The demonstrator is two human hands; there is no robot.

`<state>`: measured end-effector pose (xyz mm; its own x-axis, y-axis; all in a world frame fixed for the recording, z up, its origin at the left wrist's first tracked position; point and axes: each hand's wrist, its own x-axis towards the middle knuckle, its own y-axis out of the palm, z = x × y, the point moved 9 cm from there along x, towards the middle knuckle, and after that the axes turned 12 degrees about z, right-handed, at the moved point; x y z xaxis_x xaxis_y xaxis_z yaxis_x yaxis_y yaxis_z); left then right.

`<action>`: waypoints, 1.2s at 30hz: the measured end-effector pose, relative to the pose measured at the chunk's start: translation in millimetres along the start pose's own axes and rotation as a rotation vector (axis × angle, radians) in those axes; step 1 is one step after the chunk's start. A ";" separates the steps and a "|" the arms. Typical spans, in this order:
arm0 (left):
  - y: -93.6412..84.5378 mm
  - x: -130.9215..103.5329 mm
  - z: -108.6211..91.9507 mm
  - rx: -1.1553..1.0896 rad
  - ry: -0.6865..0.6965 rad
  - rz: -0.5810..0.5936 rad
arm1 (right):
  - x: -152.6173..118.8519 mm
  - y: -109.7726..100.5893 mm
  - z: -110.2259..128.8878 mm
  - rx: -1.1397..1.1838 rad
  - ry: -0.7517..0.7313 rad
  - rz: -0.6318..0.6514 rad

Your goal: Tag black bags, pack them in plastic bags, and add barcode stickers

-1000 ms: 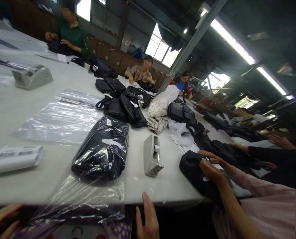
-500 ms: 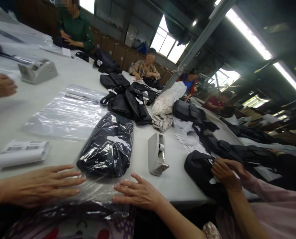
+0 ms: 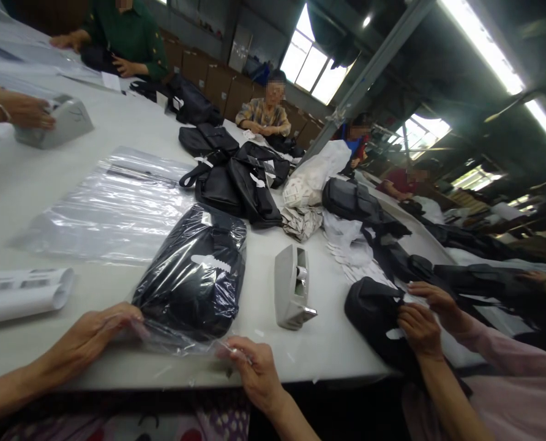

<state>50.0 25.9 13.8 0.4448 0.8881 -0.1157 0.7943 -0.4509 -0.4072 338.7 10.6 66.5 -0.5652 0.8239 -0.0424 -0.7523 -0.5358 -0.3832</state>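
White surface (image 3: 330, 352), near edge: your L hand (image 3: 87, 337) & R hand (image 3: 257, 367) both pinch clear plastic (image 3: 174, 346) w/ black bag (image 3: 190, 288) inside.

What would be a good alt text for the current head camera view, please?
A person's left hand and right hand pinch the near edge of a clear plastic bag holding a black bag on a white table. A grey tape dispenser stands to its right; more black bags lie beyond.
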 end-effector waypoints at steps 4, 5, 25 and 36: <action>-8.6 -5.1 -14.5 -0.032 0.037 -0.210 | 0.1 -6.9 -7.5 0.103 0.002 -0.263; -10.9 -6.8 -17.5 -0.033 0.037 -0.262 | -0.3 -9.6 -11.7 0.153 0.021 -0.354; -30.0 9.2 -24.4 0.136 -0.365 -0.551 | 17.5 -10.5 -39.2 0.257 0.275 -0.649; -38.0 29.0 3.2 0.443 -0.483 -0.354 | 31.5 -9.8 -69.5 0.207 0.367 -0.603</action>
<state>31.4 69.2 23.0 -0.1187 0.9600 -0.2536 0.5698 -0.1433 -0.8092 351.8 54.7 4.8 0.0895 0.9759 -0.1992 -0.9658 0.0362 -0.2569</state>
